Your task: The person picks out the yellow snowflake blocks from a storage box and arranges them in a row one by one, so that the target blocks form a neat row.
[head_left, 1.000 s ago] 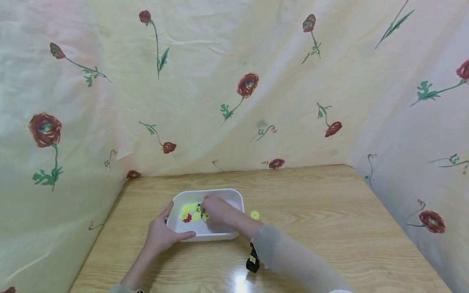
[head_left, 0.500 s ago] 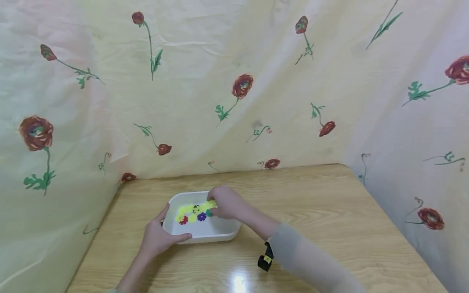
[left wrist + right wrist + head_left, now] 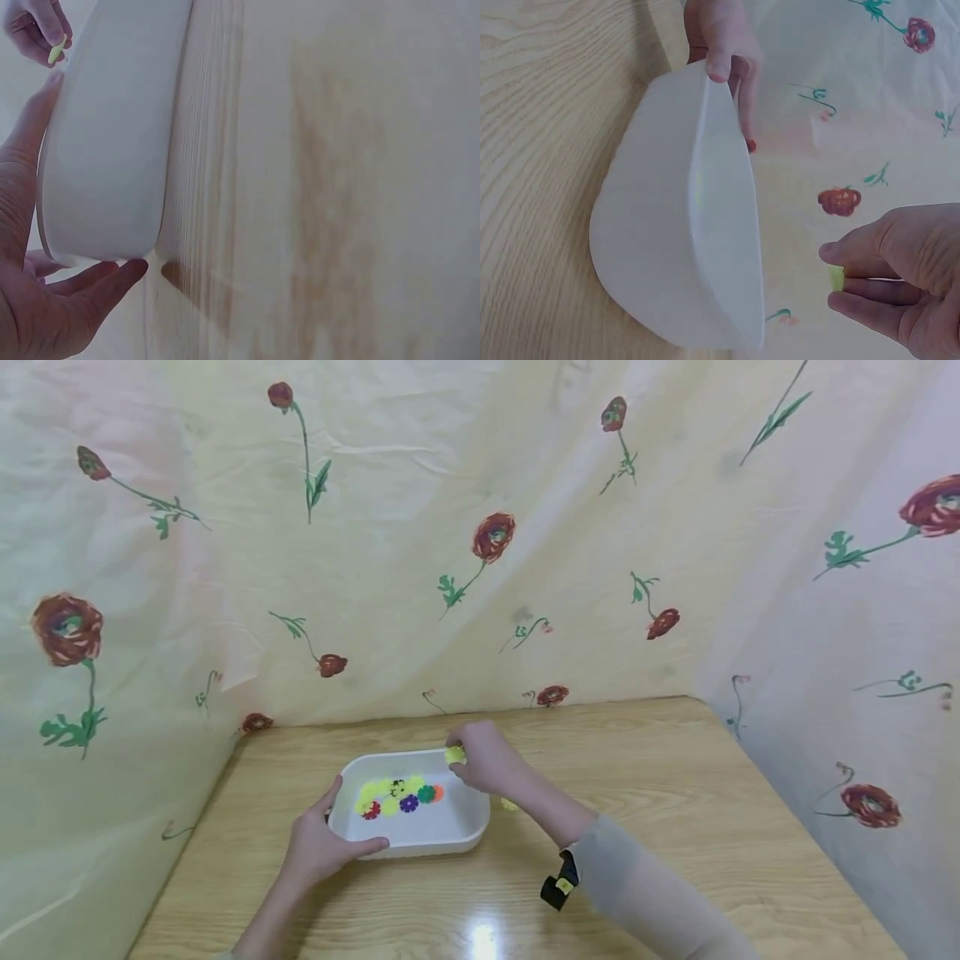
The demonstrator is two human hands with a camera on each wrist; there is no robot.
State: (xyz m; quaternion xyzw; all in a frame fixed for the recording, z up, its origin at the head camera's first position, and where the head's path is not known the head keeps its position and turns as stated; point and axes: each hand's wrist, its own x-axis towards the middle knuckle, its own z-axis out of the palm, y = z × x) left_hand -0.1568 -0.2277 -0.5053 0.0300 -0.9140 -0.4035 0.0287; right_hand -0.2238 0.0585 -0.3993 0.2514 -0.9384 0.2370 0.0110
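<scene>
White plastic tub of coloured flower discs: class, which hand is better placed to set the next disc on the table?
Probably the right hand: its fingers already pinch a yellow flower-shaped disc above the white plastic tub; the left hand grips the tub's edge.

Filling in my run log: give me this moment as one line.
left hand: holds tray | right hand: pinches yellow piece above tray rim | tray: coloured pieces inside | on table

Small yellow flower-shaped disc (image 3: 453, 754) pinched above white tub's (image 3: 408, 842) far rim

Left hand (image 3: 322, 843) fingers spread, right hand (image 3: 483, 758) fingers pinched
</scene>
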